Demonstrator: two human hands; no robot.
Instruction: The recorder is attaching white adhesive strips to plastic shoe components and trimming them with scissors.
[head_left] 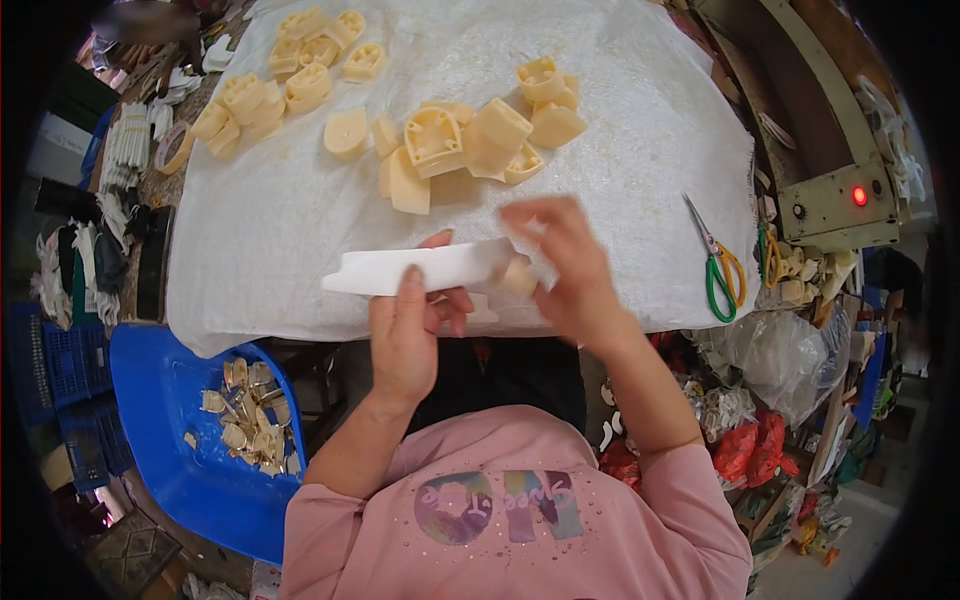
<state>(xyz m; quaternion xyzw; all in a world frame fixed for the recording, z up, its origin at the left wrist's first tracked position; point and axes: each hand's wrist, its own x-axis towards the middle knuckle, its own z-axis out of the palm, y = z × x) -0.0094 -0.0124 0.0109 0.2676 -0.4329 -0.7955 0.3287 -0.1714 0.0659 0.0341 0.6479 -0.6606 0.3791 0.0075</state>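
The left hand [408,335] is closed around a long white wrapper [415,270], thumb on top and fingers curled underneath, holding it roughly level just above the near edge of the table [250,250]. The wrapper looks like a flattened sleeve of thin white foam or paper, tapering to a blunt point toward 9 o'clock. At its open end, toward 3 o'clock, a small cream-coloured plastic piece [518,275] sits half inside, pale yellow and rounded. The right hand [560,265] is blurred; its fingers bend over that piece and the sleeve's mouth, but I cannot tell how firmly they pinch it. At 12 o'clock from the hands, a heap of similar cream mouldings [470,140] lies on the white cloth. Green-handled scissors [718,265] rest at 3 o'clock, and a blue bin [160,400] of scraps stands at 8 o'clock.
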